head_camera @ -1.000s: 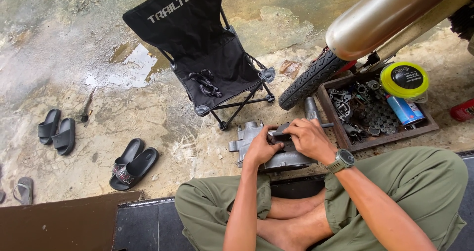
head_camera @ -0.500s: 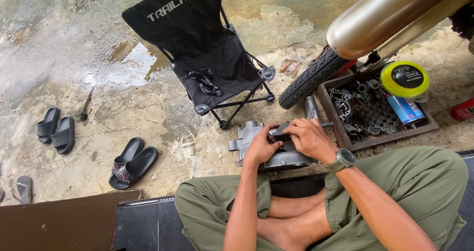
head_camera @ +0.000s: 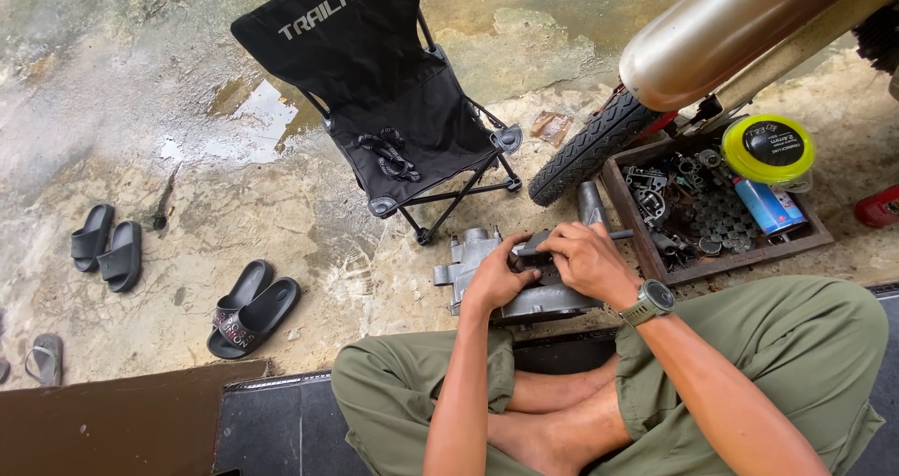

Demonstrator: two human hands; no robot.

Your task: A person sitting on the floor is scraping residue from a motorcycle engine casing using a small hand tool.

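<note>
Grey metal engine casing (head_camera: 478, 263) set on concrete floor (head_camera: 309, 223), just ahead of crossed legs; left hand (head_camera: 494, 275) laid on casing top, grip closed round small dark part (head_camera: 534, 248); right hand (head_camera: 588, 261) clamped on same part; wooden parts tray (head_camera: 655, 263) just beside, folding chair (head_camera: 393, 111) behind

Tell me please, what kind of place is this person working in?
Probably an informal outdoor motorcycle repair spot. A motorcycle tyre and exhaust pipe stand on rough wet concrete ground, a wooden tray of metal parts sits beside them, and both hands work on a grey engine casing.
</note>
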